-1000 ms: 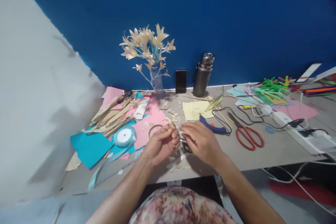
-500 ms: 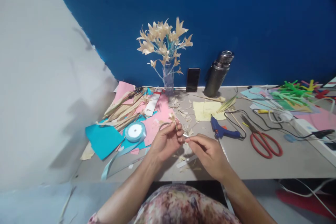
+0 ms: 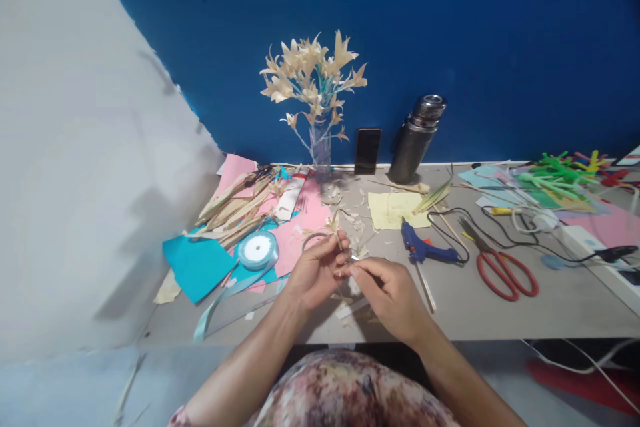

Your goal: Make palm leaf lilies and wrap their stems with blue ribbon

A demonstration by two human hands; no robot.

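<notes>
Between the fingers of my left hand (image 3: 317, 271) is a small pale craft flower (image 3: 333, 221), its petals pointing up and away from me. My left fingers are curled around its stem. Close against them, my right hand (image 3: 393, 293) is closed in a pinch at the lower end of the flower. A thin shiny sliver shows between the two hands, too small to name. What the right fingertips hold is hidden. Behind my hands, a clear vase (image 3: 321, 150) holds a bunch of similar cream flowers (image 3: 310, 73).
Left lie a ribbon spool (image 3: 258, 249), blue paper (image 3: 197, 267) and dried husks (image 3: 235, 213). To the right are a blue glue gun (image 3: 425, 245), red-handled scissors (image 3: 505, 273) and a power strip (image 3: 595, 260). A flask (image 3: 417, 140) and phone (image 3: 367, 151) stand by the wall.
My right hand has moved slightly left, closer to my left fingers. The flower in my left hand has tipped a little to the right and stands slightly higher.
</notes>
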